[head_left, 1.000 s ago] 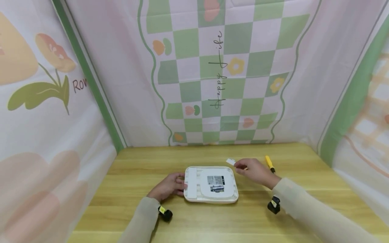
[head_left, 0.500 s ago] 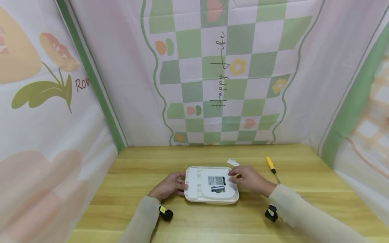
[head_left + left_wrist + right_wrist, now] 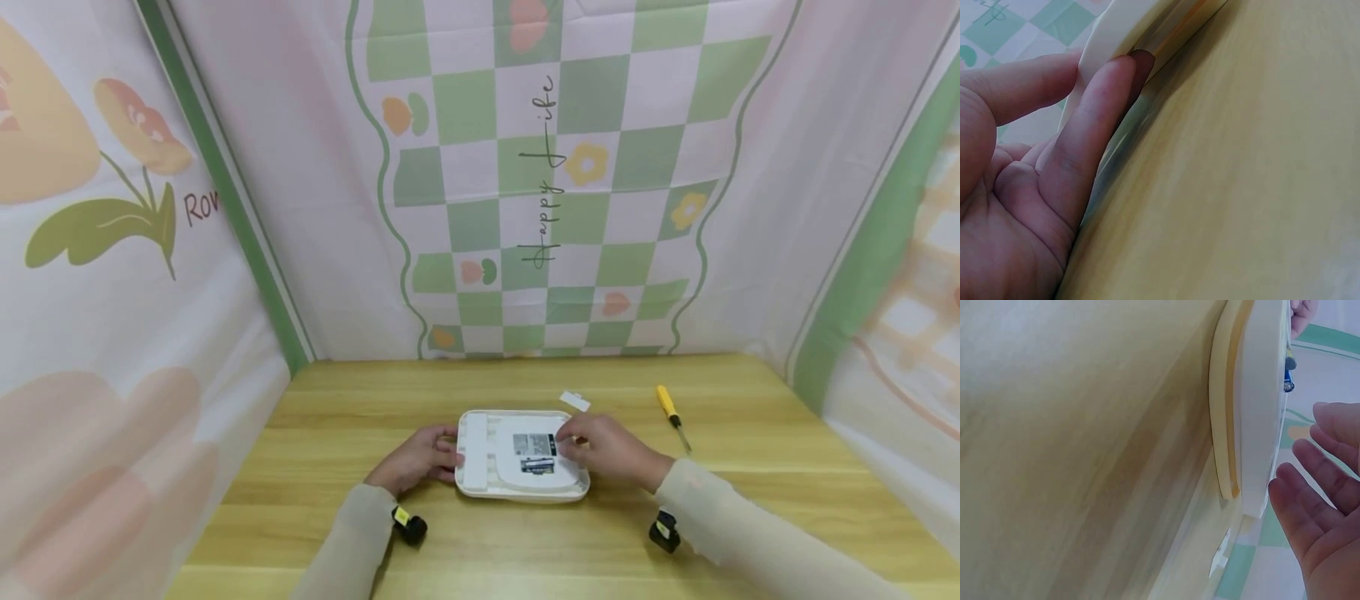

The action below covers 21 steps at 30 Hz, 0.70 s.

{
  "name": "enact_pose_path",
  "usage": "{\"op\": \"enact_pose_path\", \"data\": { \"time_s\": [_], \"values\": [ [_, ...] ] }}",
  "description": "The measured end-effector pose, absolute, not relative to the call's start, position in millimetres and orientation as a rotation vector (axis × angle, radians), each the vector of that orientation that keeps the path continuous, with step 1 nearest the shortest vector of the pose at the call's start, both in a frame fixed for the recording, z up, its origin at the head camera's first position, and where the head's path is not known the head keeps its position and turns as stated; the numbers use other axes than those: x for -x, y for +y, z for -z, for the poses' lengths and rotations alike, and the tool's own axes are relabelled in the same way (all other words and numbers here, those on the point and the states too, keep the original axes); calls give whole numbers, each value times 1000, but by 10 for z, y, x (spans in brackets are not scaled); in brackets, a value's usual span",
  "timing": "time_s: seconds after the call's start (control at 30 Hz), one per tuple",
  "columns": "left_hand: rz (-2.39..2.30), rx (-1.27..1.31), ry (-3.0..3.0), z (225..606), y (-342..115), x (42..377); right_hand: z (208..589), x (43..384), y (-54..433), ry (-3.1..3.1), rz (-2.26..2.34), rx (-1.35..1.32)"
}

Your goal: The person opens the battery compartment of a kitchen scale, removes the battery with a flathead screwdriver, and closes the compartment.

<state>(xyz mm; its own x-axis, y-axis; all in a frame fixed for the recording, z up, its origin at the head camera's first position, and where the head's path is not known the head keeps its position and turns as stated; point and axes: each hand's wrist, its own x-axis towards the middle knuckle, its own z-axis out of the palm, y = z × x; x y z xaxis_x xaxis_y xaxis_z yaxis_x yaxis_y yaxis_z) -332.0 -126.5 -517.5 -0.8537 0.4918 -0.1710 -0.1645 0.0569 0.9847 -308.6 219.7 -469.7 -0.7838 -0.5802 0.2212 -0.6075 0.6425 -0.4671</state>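
Note:
A white, rounded, rectangular battery-powered device (image 3: pixel 476 450) lies on the table with its underside up. Its battery compartment is uncovered, and batteries (image 3: pixel 537 466) show in it beside a grey label. With thumb and fingers, my left hand (image 3: pixel 416 458) pinches the device's left edge; the left wrist view shows the fingertips at the rim of its white side (image 3: pixel 1107 47). My right hand (image 3: pixel 611 450) hovers over the device's right part, nothing between its loosely bent fingers (image 3: pixel 1316 469). A small white battery cover (image 3: pixel 575 402) rests on the table just behind the right hand.
A yellow-handled screwdriver (image 3: pixel 667 407) lies on the wooden table (image 3: pixel 360 392) to the right, beyond the right forearm. Printed fabric curtains (image 3: pixel 585 200) surround the table at the back and both sides.
My right hand has let go of the battery cover on the table and moved left and nearer, over the device. The left hand keeps its place at the left edge.

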Motion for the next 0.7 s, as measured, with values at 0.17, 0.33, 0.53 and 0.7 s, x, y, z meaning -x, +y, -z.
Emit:
{"op": "enact_pose_path", "data": {
  "time_s": [0.17,0.33,0.53,0.7],
  "values": [
    [-1847,-329,1878,5185,-1271,3321,4716,3060,2169,-2777,-767,-1053],
    [-1840,-324,1883,5190,-1273,3330,4714,3040,2121,-2794,-715,-1085],
    [-1838,-311,1888,5194,-1265,3339,4717,3025,2076,-2801,-627,-1134],
    [-1836,-309,1887,5182,-1269,3336,4716,3021,2059,-2799,-573,-1147]
  ]
}}
